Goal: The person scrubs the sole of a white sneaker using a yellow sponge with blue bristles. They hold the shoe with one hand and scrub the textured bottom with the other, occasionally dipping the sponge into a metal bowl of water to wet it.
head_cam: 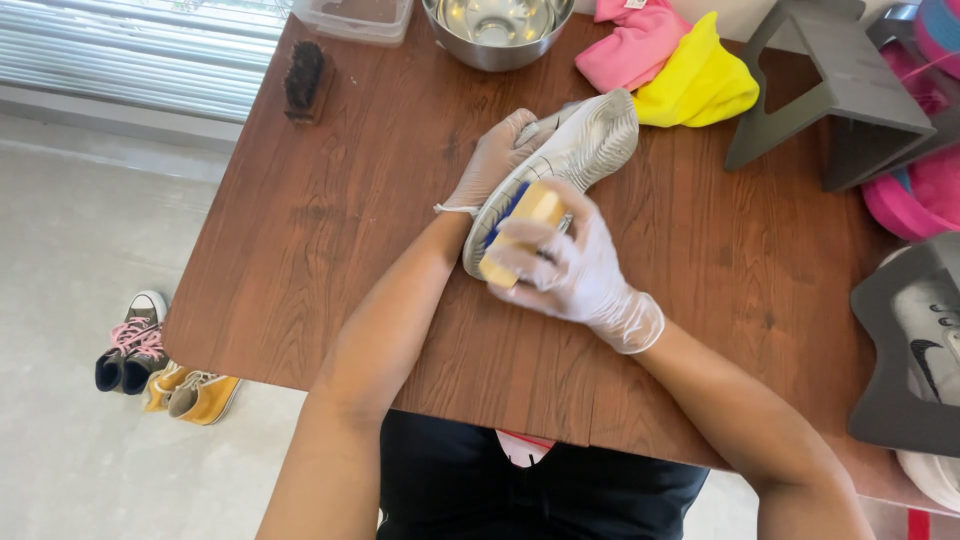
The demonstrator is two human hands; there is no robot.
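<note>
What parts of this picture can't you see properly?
All in the head view:
- The shoe: its upper is turned away and partly covered by the left hand.
- The brush: its bristles are hidden by the right hand.
- The metal bowl and plastic tub: cut off by the top edge.
- The grey shoe on a stand: cut off by the right edge.

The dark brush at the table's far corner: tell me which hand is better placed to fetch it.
Left, probably. The dark brush lies on that side; the left hand only steadies the shoe, while the right hand grips a wooden brush.
</note>
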